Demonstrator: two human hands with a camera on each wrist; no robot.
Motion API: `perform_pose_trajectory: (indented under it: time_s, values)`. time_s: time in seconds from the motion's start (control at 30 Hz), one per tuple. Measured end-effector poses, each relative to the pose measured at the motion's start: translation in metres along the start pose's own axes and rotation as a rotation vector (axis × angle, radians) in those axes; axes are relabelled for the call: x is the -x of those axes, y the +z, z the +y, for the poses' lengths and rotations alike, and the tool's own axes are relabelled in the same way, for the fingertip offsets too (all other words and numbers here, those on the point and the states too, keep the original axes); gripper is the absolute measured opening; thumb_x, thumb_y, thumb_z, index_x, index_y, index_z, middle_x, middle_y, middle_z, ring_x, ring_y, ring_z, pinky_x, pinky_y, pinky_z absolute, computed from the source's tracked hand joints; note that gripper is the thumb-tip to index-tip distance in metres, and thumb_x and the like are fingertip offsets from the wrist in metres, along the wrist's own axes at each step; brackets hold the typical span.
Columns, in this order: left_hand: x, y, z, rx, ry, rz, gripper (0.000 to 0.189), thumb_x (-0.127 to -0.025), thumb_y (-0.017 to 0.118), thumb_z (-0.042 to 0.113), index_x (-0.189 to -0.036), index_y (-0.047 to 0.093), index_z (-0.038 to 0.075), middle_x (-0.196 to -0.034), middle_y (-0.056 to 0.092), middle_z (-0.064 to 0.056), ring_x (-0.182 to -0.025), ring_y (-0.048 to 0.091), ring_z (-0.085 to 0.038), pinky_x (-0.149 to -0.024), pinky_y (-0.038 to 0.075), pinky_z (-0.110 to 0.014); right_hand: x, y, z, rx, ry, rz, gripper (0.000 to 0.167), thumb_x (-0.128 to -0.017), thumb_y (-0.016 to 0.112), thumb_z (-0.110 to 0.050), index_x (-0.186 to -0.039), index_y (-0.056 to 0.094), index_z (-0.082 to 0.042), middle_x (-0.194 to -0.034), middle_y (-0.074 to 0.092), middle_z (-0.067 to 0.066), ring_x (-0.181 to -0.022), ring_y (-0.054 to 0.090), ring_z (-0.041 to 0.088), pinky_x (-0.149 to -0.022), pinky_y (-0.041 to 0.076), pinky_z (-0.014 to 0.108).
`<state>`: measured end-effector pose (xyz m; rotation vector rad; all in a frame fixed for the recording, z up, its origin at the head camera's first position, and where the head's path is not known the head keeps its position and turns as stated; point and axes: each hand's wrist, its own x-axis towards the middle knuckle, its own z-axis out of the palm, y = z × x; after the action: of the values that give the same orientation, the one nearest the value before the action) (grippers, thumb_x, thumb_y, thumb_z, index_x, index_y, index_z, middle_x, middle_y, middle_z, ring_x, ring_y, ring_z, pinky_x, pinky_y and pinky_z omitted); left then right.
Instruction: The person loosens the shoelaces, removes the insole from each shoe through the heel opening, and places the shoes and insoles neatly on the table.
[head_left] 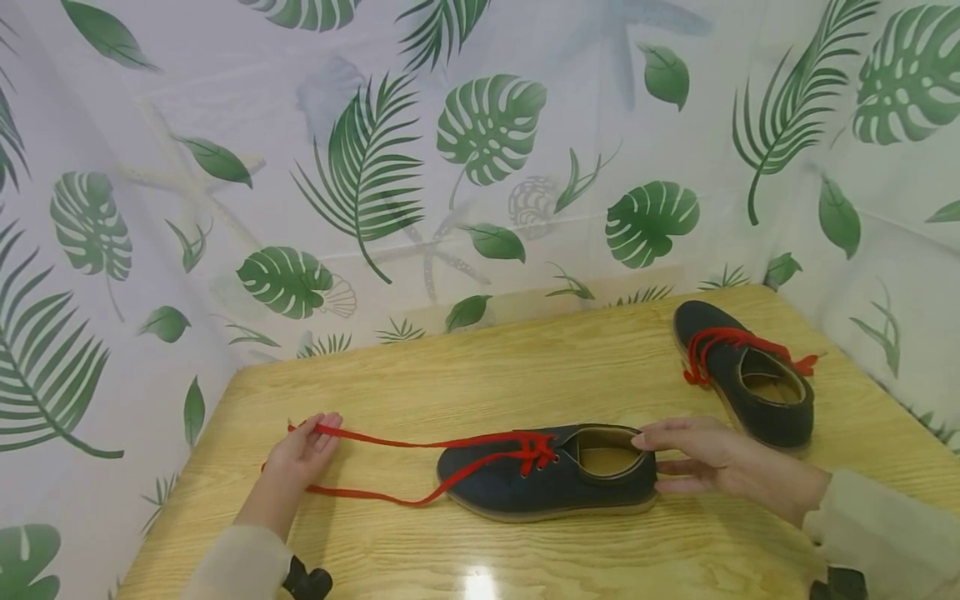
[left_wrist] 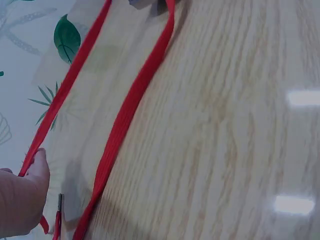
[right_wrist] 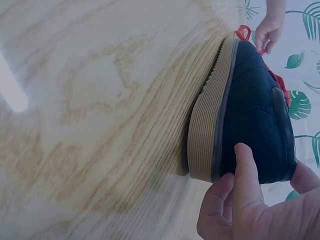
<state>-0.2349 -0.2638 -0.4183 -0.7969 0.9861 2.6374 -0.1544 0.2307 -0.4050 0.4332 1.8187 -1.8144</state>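
A dark navy shoe (head_left: 495, 487) with a tan sole lies on its sole, toe to the left. Its red shoelace (head_left: 375, 437) runs from the eyelets in two long strands past the toe. My left hand (head_left: 298, 454) pinches the far strand between thumb and fingers; the near strand (left_wrist: 131, 102) passes below that hand, and a metal lace tip (left_wrist: 60, 202) shows beside it. At the other end, my right hand (head_left: 723, 462) grips the heel, thumb at the collar and fingers spread against the back, as the right wrist view shows on the shoe (right_wrist: 250, 110).
A second navy shoe (head_left: 776, 417) with red laces (head_left: 731, 335) stands at the back right of the wooden table (head_left: 390, 383). Behind the table hangs a white cloth (head_left: 420, 175) printed with green leaves, which also runs along both sides.
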Motion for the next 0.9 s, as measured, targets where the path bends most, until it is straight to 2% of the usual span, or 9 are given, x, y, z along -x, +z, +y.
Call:
perform_pose_trajectory:
  time_s: [0.1, 0.23, 0.33, 0.47, 0.57, 0.67, 0.73, 0.83, 0.9]
  values:
    - [0.001, -0.002, -0.006, -0.172, -0.004, 0.002, 0.056, -0.104, 0.025, 0.017, -0.152, -0.002, 0.011, -0.158, 0.007, -0.006, -0.144, 0.018, -0.017, -0.114, 0.021, -0.028, 0.0, -0.001, 0.001, 0.005, -0.004, -0.003, 0.039, -0.085, 0.072, -0.022, -0.119, 0.061, -0.007, -0.126, 0.042, 0.014, -0.104, 0.05, 0.028, -0.083, 0.055, 0.04]
    - [0.007, 0.002, -0.011, -0.241, 0.014, 0.083, 0.058, -0.103, 0.023, 0.014, -0.151, -0.008, 0.007, -0.158, 0.001, -0.01, -0.145, 0.011, -0.021, -0.115, 0.019, -0.03, -0.001, -0.002, 0.002, 0.007, -0.007, -0.001, 0.041, -0.085, 0.072, -0.022, -0.12, 0.06, -0.006, -0.127, 0.042, 0.013, -0.106, 0.05, 0.028, -0.084, 0.055, 0.041]
    - [0.014, 0.007, -0.014, -0.258, 0.024, 0.108, 0.058, -0.102, 0.023, 0.011, -0.15, -0.01, 0.005, -0.158, -0.004, -0.009, -0.145, 0.006, -0.02, -0.116, 0.016, -0.028, -0.002, -0.001, 0.003, 0.004, -0.008, 0.008, 0.041, -0.084, 0.073, -0.022, -0.119, 0.06, -0.006, -0.127, 0.043, 0.012, -0.106, 0.05, 0.028, -0.084, 0.055, 0.041]
    - [0.024, 0.015, -0.025, -0.262, 0.019, 0.053, 0.064, -0.101, 0.031, 0.006, -0.149, -0.011, 0.005, -0.157, -0.007, -0.008, -0.145, 0.001, -0.02, -0.116, 0.014, -0.027, -0.002, -0.001, 0.004, 0.008, -0.017, 0.003, 0.041, -0.084, 0.072, -0.022, -0.119, 0.06, -0.005, -0.124, 0.043, 0.012, -0.105, 0.051, 0.028, -0.084, 0.055, 0.041]
    - [0.031, 0.022, -0.039, -0.255, 0.008, 0.002, 0.068, -0.099, 0.038, 0.005, -0.15, -0.007, 0.005, -0.157, -0.004, -0.01, -0.145, 0.004, -0.022, -0.116, 0.015, -0.029, -0.001, -0.001, 0.004, 0.007, -0.015, -0.003, 0.043, -0.084, 0.072, -0.022, -0.121, 0.058, -0.005, -0.125, 0.042, 0.012, -0.106, 0.05, 0.028, -0.083, 0.055, 0.041]
    - [0.034, 0.027, -0.05, -0.272, -0.019, -0.057, 0.063, -0.099, 0.042, 0.006, -0.151, 0.005, 0.002, -0.157, 0.005, -0.015, -0.145, 0.013, -0.025, -0.114, 0.022, -0.031, -0.001, -0.001, 0.003, 0.005, -0.004, 0.002, 0.045, -0.084, 0.072, -0.022, -0.123, 0.057, -0.004, -0.126, 0.042, 0.012, -0.106, 0.049, 0.028, -0.083, 0.055, 0.041]
    - [0.034, 0.03, -0.056, -0.312, -0.039, -0.09, 0.06, -0.099, 0.045, 0.008, -0.15, 0.014, 0.0, -0.15, 0.027, -0.025, -0.138, 0.032, -0.028, -0.111, 0.029, -0.032, -0.001, -0.001, 0.002, 0.006, -0.001, 0.003, 0.046, -0.084, 0.072, -0.022, -0.124, 0.057, -0.004, -0.127, 0.042, 0.013, -0.106, 0.049, 0.028, -0.083, 0.055, 0.041]
    - [0.033, 0.036, -0.063, -0.362, -0.075, -0.127, 0.05, -0.098, 0.05, 0.008, -0.144, 0.032, -0.001, -0.121, 0.06, -0.021, -0.114, 0.059, -0.025, -0.103, 0.041, -0.032, 0.0, 0.0, 0.001, 0.006, -0.002, 0.005, 0.045, -0.084, 0.072, -0.023, -0.123, 0.057, -0.005, -0.124, 0.044, 0.011, -0.104, 0.05, 0.027, -0.083, 0.055, 0.041]
    - [0.035, 0.039, -0.068, -0.388, -0.103, -0.154, 0.036, -0.097, 0.053, 0.008, -0.131, 0.05, -0.001, -0.101, 0.069, -0.012, -0.097, 0.067, -0.019, -0.096, 0.047, -0.03, 0.0, 0.0, 0.001, 0.007, -0.005, 0.003, 0.042, -0.084, 0.072, -0.023, -0.121, 0.059, -0.005, -0.121, 0.045, 0.01, -0.103, 0.051, 0.026, -0.082, 0.055, 0.04]
